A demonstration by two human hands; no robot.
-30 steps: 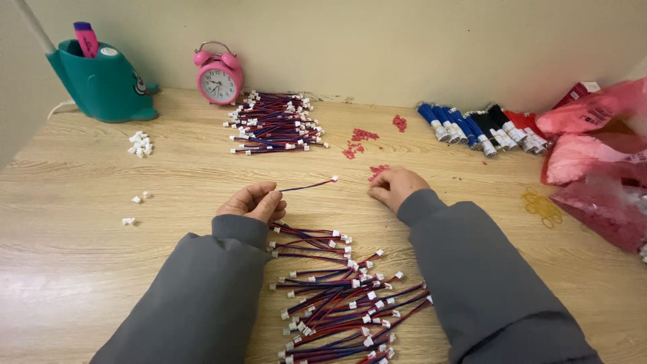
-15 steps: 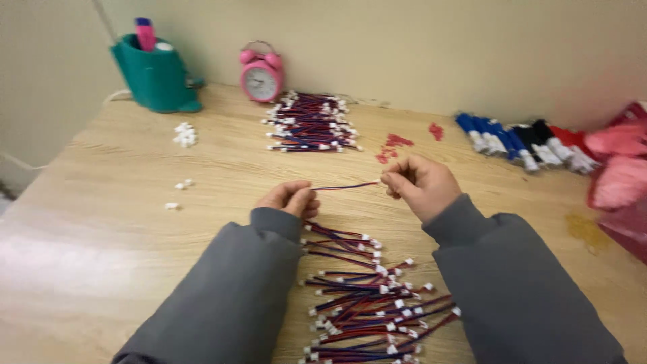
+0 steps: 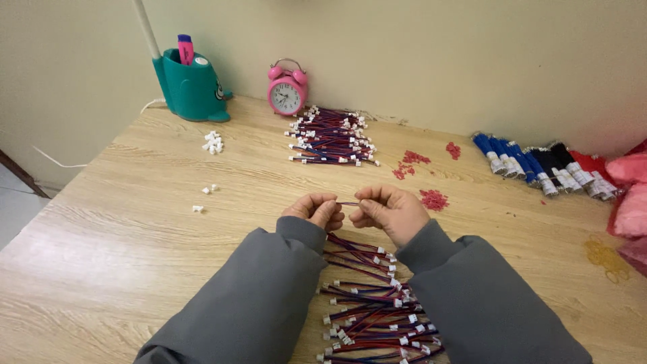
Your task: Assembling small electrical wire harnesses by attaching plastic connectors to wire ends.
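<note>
Left hand [image 3: 314,210] and right hand [image 3: 387,210] sit close together, each pinching one end of a short wire lead [image 3: 348,203] above the near wire pile [image 3: 374,307] on the table [image 3: 121,236].

You are working on a table [image 3: 121,222] of pale, matt wood-grain laminate. Your sleeves [image 3: 269,296] are showing soft, matt grey cloth. The wire leads [image 3: 371,317] near you are looking smooth, sheathed in red and blue plastic with white plastic plugs. The pink alarm clock [image 3: 287,89] is gleaming as glossy plastic, and the teal pen holder [image 3: 191,86] is shining smooth too.
</note>
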